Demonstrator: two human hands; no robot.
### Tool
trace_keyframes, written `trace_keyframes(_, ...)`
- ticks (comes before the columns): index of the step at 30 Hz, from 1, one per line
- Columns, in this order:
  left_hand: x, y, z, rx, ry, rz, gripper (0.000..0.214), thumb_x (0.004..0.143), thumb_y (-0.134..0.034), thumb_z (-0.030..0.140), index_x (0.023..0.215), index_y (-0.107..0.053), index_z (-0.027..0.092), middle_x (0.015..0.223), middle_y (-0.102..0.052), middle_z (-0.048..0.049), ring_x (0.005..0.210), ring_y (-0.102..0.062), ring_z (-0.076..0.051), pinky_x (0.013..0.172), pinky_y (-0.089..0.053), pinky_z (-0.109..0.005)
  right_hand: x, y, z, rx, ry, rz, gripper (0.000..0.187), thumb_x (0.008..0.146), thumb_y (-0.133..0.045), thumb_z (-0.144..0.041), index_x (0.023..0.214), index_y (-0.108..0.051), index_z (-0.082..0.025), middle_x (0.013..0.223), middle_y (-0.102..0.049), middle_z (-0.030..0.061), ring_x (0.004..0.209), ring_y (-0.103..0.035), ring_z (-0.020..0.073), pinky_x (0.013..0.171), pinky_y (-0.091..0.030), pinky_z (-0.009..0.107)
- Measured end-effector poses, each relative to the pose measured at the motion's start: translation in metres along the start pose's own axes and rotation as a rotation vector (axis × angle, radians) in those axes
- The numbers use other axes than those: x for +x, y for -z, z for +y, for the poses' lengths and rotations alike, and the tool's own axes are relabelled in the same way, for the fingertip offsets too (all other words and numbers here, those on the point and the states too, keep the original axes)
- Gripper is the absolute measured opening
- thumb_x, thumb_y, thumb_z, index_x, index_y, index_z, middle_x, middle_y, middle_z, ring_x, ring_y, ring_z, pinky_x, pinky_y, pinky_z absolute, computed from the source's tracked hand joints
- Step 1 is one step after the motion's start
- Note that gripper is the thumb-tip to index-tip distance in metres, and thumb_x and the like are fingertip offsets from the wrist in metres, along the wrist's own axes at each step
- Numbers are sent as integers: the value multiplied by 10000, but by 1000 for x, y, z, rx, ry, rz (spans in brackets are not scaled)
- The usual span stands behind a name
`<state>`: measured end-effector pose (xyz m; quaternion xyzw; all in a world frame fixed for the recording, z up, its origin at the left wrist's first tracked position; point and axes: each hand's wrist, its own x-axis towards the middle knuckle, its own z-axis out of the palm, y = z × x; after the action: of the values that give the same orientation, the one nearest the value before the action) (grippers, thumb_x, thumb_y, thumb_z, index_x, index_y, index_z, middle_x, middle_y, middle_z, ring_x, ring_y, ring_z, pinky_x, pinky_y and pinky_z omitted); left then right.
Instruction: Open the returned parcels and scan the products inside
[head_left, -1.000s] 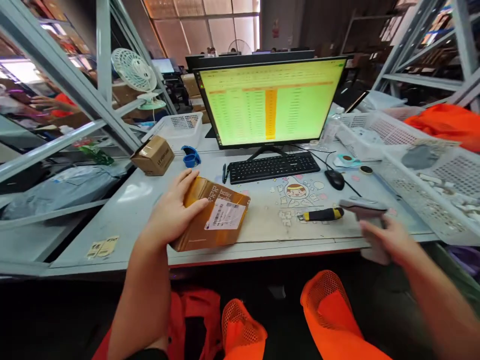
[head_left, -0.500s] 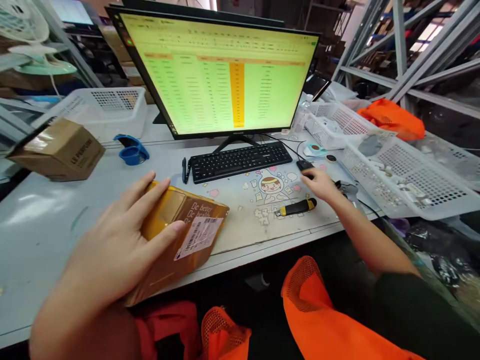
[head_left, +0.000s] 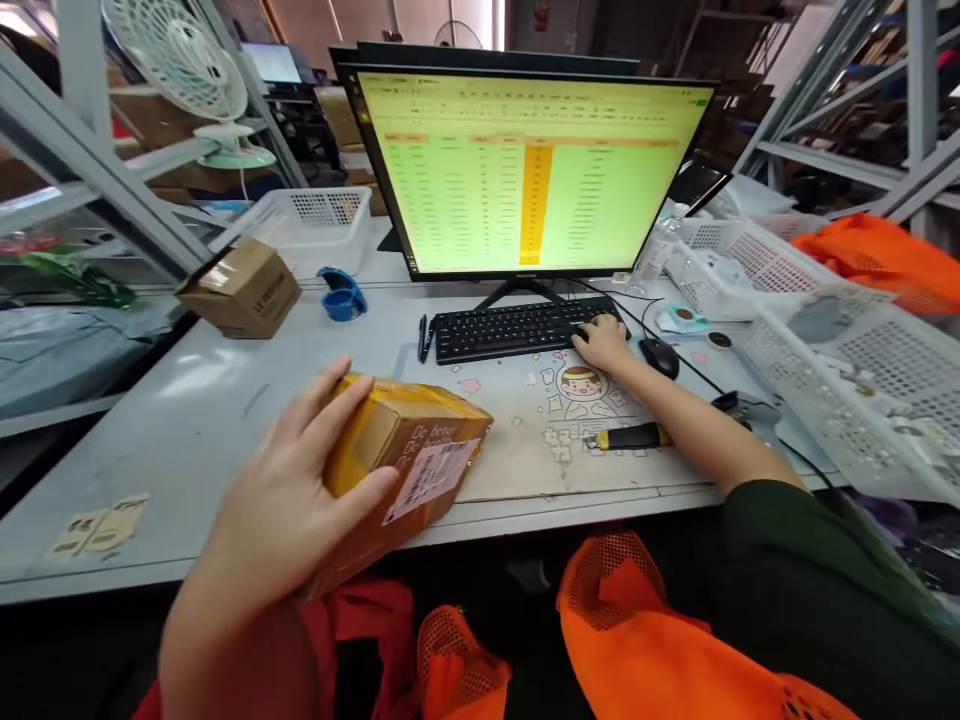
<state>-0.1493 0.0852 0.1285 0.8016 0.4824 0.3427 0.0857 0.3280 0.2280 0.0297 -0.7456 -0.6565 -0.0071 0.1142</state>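
Observation:
My left hand point(head_left: 300, 480) grips a brown cardboard box point(head_left: 382, 530) by its near left side, thumb on the labelled face and fingers over the top. Yellow tape covers the box's upper edge, and a white barcode label point(head_left: 431, 483) is stuck on it. The box is tilted at the desk's front edge. My right hand point(head_left: 604, 343) rests on the right end of a black keyboard point(head_left: 510, 332), fingers stretched over the keys and holding nothing. Right of that hand lies a black mouse point(head_left: 659, 357). A yellow-black utility knife point(head_left: 626, 437) lies partly behind my right forearm.
A monitor point(head_left: 480, 200) showing a spreadsheet stands behind the keyboard. White plastic baskets point(head_left: 847, 400) line the right side; a scanner-like grey device point(head_left: 750, 408) is nearby. To the left are a small carton point(head_left: 251, 295), a blue tape holder point(head_left: 343, 300) and pens point(head_left: 427, 338).
My right hand has moved left from the mouse onto the keyboard. My left hand still holds the box. The view has turned left, so the scene sits further right.

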Motion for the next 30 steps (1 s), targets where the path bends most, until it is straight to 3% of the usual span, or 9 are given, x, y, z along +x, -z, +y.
trace_keyframes(4,-43,22,-39,-30,93,40,1139,554,-880,635,1598,-424,619,1773,-313,131,1543,-440,-516,1237,-429,-745,-54,13,28,49,69,-51,573,1022,-492,-420,1439,-654,-62,1476,-622,257,1410,-542,401,1200,-428,580)
trace_keyframes(7,-90,42,-75,-94,358,71,1156,539,-874,600,1570,-362,709,1640,-538,119,1363,-626,-519,1074,-570,-744,-124,4,69,125,274,-140,561,984,-533,-553,1316,-739,-150,1404,-697,191,1346,-626,380,1172,-499,557)
trace_keyframes(9,-113,47,-80,-197,500,145,1058,573,-884,587,1523,-436,706,1463,-696,72,1171,-738,-470,940,-650,-678,-166,-10,97,144,368,-116,608,965,-549,-624,1360,-715,-193,1481,-655,176,1400,-593,406,1171,-501,603)
trace_keyframes(11,-119,40,-73,-332,503,264,929,617,-875,672,1484,-559,575,1402,-723,-6,1163,-742,-428,978,-646,-628,-189,-25,117,139,389,-68,581,970,-537,-624,1338,-709,-208,1448,-665,193,1344,-623,438,1120,-520,651)
trace_keyframes(13,-108,22,-66,-416,410,422,908,686,-809,792,1464,-607,369,1480,-650,-97,1323,-662,-419,1158,-542,-610,-198,-32,121,138,372,-23,492,985,-523,-593,1271,-717,-243,1322,-709,217,1223,-670,454,1051,-540,658)
trace_keyframes(18,-44,-52,-62,-790,217,281,1050,520,-892,831,1370,-632,272,1398,-665,-144,1331,-656,-409,1148,-555,-537,-218,-3,72,322,376,109,421,1026,-518,-511,1253,-696,-204,1150,-729,192,1072,-705,389,977,-595,597)
trace_keyframes(23,23,-122,-53,-992,236,122,1019,518,-827,818,1348,-650,253,1379,-700,-167,1332,-652,-446,1123,-558,-628,-230,34,16,493,582,239,415,1065,-571,-379,1447,-639,-233,1234,-715,142,1119,-707,303,973,-630,493)
trace_keyframes(25,28,-126,-43,-875,224,134,1007,619,-738,827,1414,-612,222,1450,-673,-166,1405,-604,-433,1184,-494,-638,-237,42,1,487,653,259,430,1069,-589,-358,1480,-630,-241,1232,-715,141,1103,-707,296,947,-636,470)
trace_keyframes(30,-19,-118,16,-97,-15,541,430,931,-601,500,1281,-685,266,1555,-603,-51,1627,-351,-348,1316,-267,-619,-243,50,-20,468,756,276,406,1069,-611,-353,1442,-675,-206,1214,-722,156,1087,-710,300,922,-637,456)
